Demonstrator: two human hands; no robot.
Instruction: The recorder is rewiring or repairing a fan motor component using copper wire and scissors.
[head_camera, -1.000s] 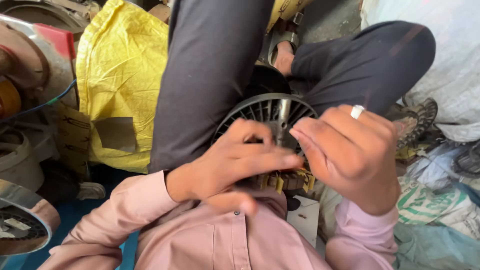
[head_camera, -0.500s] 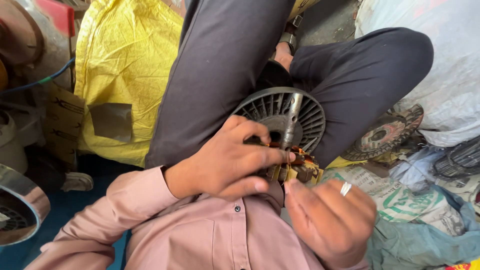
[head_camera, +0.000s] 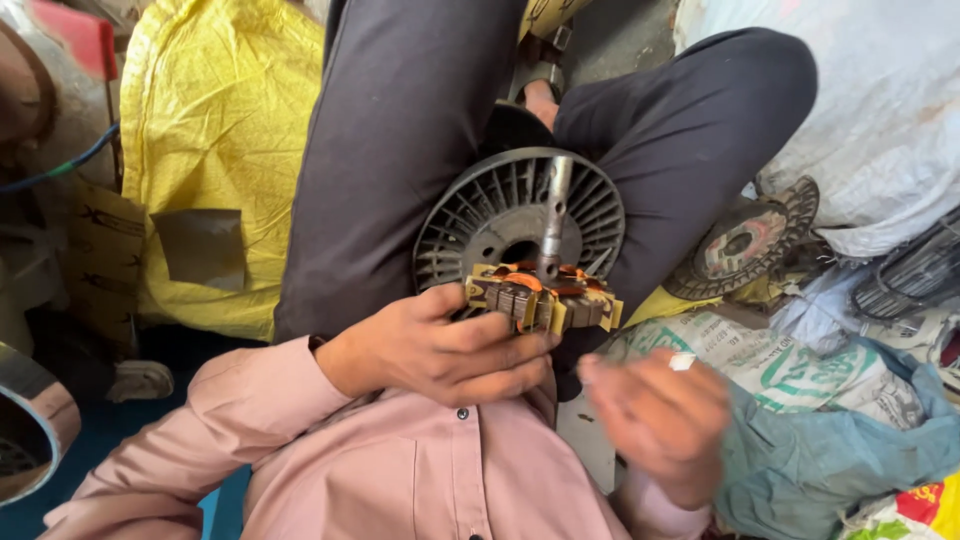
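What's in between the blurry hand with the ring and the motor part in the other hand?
Nothing. In the head view, the right hand hangs just below the motor part held by the left hand, with only pink shirt behind the gap.

Soft, even daylight fills the scene, brightest toward one to two o'clock, where the white sack (head_camera: 850, 110) nearly washes out. Shadows are faint and diffuse, deepest between the dark trouser legs (head_camera: 400, 150). The metal shaft (head_camera: 553, 215) shows a mild sheen. The right hand (head_camera: 655, 415) at five o'clock is motion-blurred; the left hand (head_camera: 440, 345) stays sharp. Edges bend slightly from the wide lens.
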